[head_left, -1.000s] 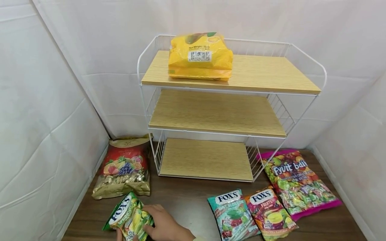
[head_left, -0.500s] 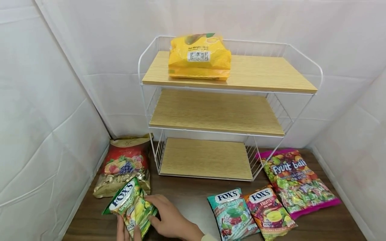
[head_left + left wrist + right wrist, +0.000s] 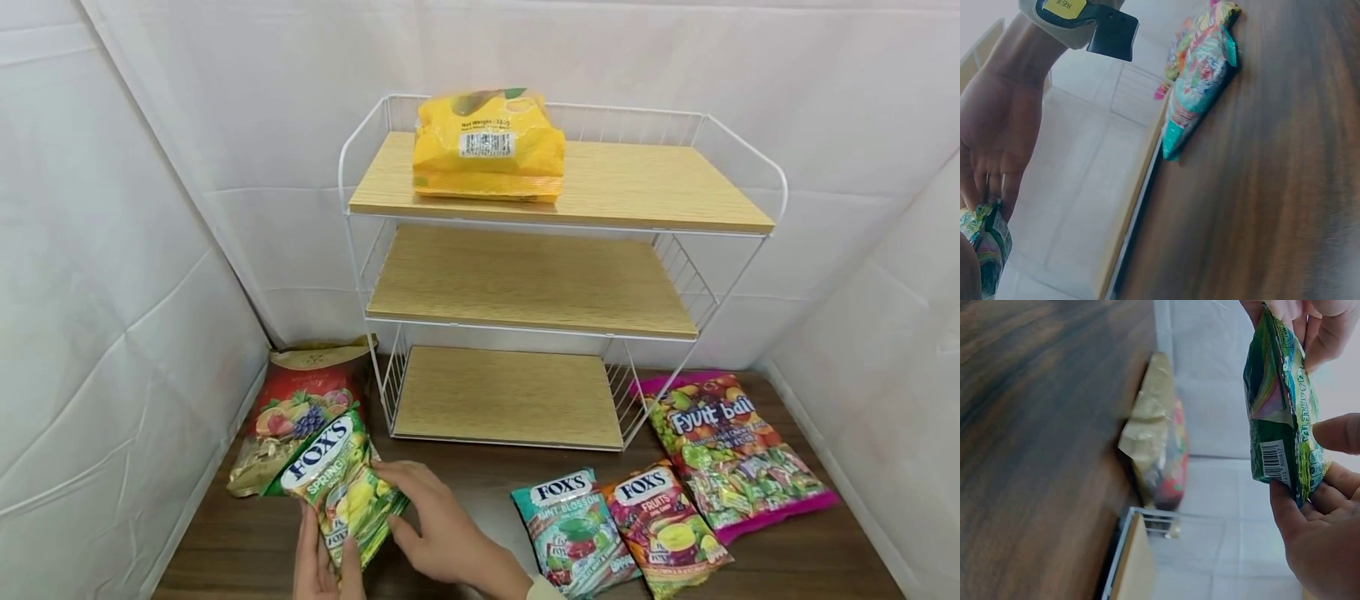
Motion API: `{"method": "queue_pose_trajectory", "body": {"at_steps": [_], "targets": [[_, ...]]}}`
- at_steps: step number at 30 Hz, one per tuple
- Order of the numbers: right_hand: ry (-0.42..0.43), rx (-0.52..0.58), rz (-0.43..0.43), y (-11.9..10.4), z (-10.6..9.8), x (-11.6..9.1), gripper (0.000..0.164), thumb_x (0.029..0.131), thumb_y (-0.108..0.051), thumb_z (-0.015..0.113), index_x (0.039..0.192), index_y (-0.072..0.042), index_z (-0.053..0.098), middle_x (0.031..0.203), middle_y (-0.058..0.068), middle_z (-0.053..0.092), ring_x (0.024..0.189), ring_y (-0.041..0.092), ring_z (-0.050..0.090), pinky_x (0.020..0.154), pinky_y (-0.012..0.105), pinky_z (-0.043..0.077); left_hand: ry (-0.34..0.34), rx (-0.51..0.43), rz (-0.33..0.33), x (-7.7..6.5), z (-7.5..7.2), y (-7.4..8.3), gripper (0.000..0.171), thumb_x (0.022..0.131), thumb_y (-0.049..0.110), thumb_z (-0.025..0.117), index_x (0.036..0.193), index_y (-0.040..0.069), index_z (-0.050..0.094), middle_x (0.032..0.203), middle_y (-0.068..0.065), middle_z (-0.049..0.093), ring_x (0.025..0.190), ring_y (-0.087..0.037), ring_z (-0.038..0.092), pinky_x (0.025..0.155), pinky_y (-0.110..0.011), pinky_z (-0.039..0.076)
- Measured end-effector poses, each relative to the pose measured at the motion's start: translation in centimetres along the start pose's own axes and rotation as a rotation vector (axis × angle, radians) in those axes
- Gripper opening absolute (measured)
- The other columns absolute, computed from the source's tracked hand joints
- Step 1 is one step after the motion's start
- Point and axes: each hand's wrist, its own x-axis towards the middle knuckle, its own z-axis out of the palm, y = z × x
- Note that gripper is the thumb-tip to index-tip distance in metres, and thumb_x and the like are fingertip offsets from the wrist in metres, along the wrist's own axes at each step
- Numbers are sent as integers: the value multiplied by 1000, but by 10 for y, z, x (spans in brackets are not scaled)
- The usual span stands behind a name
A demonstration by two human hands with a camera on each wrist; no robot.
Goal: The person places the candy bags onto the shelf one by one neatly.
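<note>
In the head view, a green Fox's candy bag (image 3: 348, 487) is tilted between my two hands at the lower left. My left hand (image 3: 318, 558) grips its lower left edge, thumb on the front. My right hand (image 3: 442, 525) holds the lower right side, thumb in front and fingers along the edge. Seen from the right wrist, the green bag (image 3: 1282, 406) hangs off the table, barcode side showing, with the left hand (image 3: 1329, 325) at one end and the right hand (image 3: 1322, 531) at the other. Behind it lies a red and gold candy bag (image 3: 300, 408), partly covered.
A three-level wire rack with wooden shelves (image 3: 525, 283) stands at the back; a yellow bag (image 3: 487, 150) sits on its top. On the table's right lie a teal Fox's bag (image 3: 577, 533), an orange-red Fox's bag (image 3: 667, 533) and a pink-edged candy bag (image 3: 738, 450). White cloth walls surround everything.
Both hands have raised the green bag and shifted it slightly right; it now covers more of the red and gold bag. More of the left hand has come into view.
</note>
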Motion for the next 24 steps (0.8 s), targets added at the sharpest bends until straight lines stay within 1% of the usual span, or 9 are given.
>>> {"method": "queue_pose_trajectory", "body": {"at_steps": [2, 4, 7, 9, 10, 14, 17, 20, 24], "targets": [[46, -11, -33, -1, -5, -1, 53, 92, 0, 57, 143, -11, 42, 145, 3, 42, 133, 19, 37, 101, 39, 41, -5, -2, 2, 3, 5, 9, 65, 88, -23, 46, 147, 0, 31, 149, -32, 22, 136, -26, 34, 94, -14, 40], [92, -22, -68, -3, -10, -2, 53, 91, 2, 57, 141, -9, 43, 144, 5, 43, 132, 20, 39, 100, 39, 41, -17, -19, 38, 5, 9, 16, 66, 86, -25, 46, 146, -2, 31, 148, -32, 23, 135, -28, 35, 94, -15, 40], [149, -2, -111, -5, -18, -3, 54, 90, 4, 58, 140, -8, 45, 143, 7, 44, 132, 22, 40, 101, 40, 41, -25, -32, 116, 7, 16, 22, 67, 83, -27, 48, 145, -5, 33, 147, -33, 26, 133, -24, 38, 94, -17, 41], [181, 16, -128, -7, -24, -5, 54, 89, 5, 58, 140, -9, 45, 143, 7, 44, 132, 23, 40, 101, 40, 40, -25, -61, 191, 9, 21, 24, 66, 80, -30, 48, 142, -9, 36, 145, -33, 29, 133, -22, 39, 95, -19, 41], [193, 19, -137, -8, -27, -6, 54, 89, 5, 57, 141, -9, 45, 143, 7, 44, 132, 24, 40, 102, 41, 40, -23, -74, 214, 10, 23, 25, 66, 80, -30, 48, 141, -10, 37, 145, -33, 30, 133, -21, 39, 96, -20, 40], [235, 5, -163, -10, -39, -11, 53, 91, 2, 57, 141, -8, 45, 143, 8, 45, 131, 25, 41, 102, 43, 40, -11, -124, 311, 14, 33, 29, 63, 75, -33, 49, 135, -16, 41, 141, -34, 36, 132, -24, 41, 97, -23, 40], [250, -22, -191, -11, -48, -14, 52, 92, 1, 58, 142, -7, 44, 144, 10, 44, 131, 26, 41, 103, 44, 39, -32, -114, 338, 16, 38, 34, 65, 72, -34, 51, 135, -16, 42, 140, -33, 37, 131, -26, 42, 96, -24, 42], [263, -54, -228, -11, -55, -16, 54, 91, 1, 60, 142, -4, 43, 145, 12, 43, 131, 29, 41, 103, 45, 38, -64, -83, 359, 20, 41, 41, 68, 71, -35, 53, 135, -15, 42, 140, -33, 39, 130, -24, 44, 95, -23, 42], [287, -81, -239, -14, -63, -19, 55, 91, 1, 60, 142, -4, 43, 145, 13, 42, 131, 30, 41, 104, 45, 37, -95, -55, 410, 26, 45, 58, 66, 69, -35, 55, 132, -19, 43, 136, -35, 41, 130, -20, 44, 97, -23, 41]]}}
